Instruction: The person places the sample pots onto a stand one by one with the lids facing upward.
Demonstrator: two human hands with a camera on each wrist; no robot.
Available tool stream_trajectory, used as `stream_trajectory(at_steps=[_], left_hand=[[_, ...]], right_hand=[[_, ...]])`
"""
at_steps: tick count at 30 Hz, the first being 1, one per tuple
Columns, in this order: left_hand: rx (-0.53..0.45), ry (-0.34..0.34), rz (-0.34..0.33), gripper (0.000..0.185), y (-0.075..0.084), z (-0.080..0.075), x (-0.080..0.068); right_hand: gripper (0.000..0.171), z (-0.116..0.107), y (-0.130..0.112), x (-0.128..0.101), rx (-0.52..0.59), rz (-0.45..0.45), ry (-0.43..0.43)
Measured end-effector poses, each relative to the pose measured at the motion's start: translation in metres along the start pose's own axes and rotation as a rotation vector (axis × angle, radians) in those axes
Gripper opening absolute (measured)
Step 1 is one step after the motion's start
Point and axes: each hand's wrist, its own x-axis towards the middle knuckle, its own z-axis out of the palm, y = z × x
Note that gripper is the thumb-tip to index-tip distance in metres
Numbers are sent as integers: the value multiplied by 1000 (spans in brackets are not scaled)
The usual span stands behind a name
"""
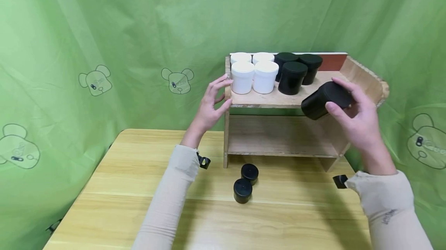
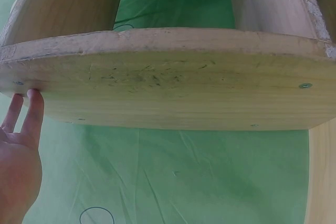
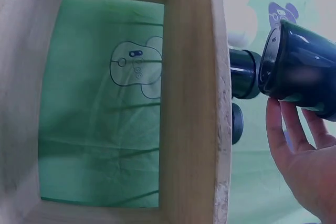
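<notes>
Right hand curled round a black cylindrical plastic jar, thumb on the near side, fingers over the lid end; jar tilted on its side, held in the air just in front of the top board of a two-tier wooden shelf, toward its right end. In the right wrist view, same black jar gripped by the fingers, just beside the shelf's board edge.

Left hand spread, fingers straight and relaxed, fingertips resting against the left front corner of the shelf's top tier, holding nothing. In the left wrist view, fingertips touching the lower edge of the wooden side board.

Between the two hands, on the top tier: four white lidded plastic jars grouped nearest the left hand, three black lidded jars beside them, nearer the right hand, all upright.

Below and between the hands, on the pale wooden surface: two smaller black round jars touching each other, in front of the shelf's foot.

Green cloth backdrop with cartoon bear prints behind and around everything
</notes>
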Motion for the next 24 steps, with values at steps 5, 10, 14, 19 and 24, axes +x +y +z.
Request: stream_trajectory(at_steps=[5, 10, 14, 19, 24], left_hand=[[5, 0, 5, 55, 1, 0, 1], [-4, 3, 7, 55, 0, -1, 0], [-9, 4, 5, 55, 0, -1, 0], [-5, 3, 3, 55, -1, -1, 0], [-2, 4, 6, 55, 0, -2, 0]], right_hand=[[54, -3, -3, 12, -77, 16, 79], [53, -5, -2, 27, -292, 90, 128], [54, -10, 4, 39, -377, 134, 137], [55, -15, 12, 49, -414, 169, 149], [55, -18, 19, 58, -453, 196, 166]])
